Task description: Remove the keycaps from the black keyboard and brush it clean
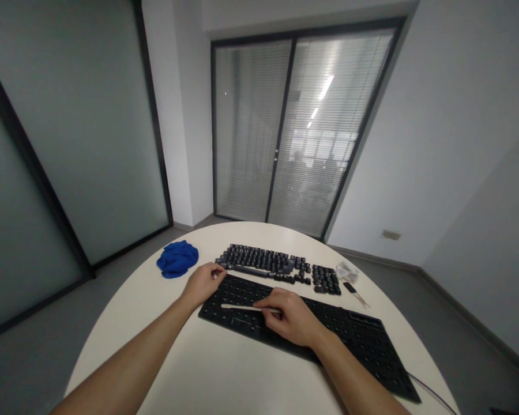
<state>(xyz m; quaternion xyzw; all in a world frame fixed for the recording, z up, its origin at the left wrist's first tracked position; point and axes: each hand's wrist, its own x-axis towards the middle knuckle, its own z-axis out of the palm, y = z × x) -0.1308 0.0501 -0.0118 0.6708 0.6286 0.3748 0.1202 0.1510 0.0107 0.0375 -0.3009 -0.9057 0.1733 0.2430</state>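
Observation:
A black keyboard base [363,340] with its keycaps off lies slantwise on the table before me. My left hand [204,282] is at its upper left corner, thumb and fingers closed on the edge there. In my right hand [288,314] is a thin white stick [242,307] with a slightly thicker end, pinched between thumb and fingers and pointing left over the base. Whether its tip touches the base I cannot tell. Beyond the base, the loose black keycaps [259,257] are laid out in keyboard order, with the number pad keycaps [326,279] grouped to the right.
A crumpled blue cloth [177,259] rests on the round white table [190,357] at the left. Towards the right edge are a clear plastic piece [347,271] and a small black-handled tool with wire prongs [357,293]. The keyboard's cable [432,392] runs off at lower right.

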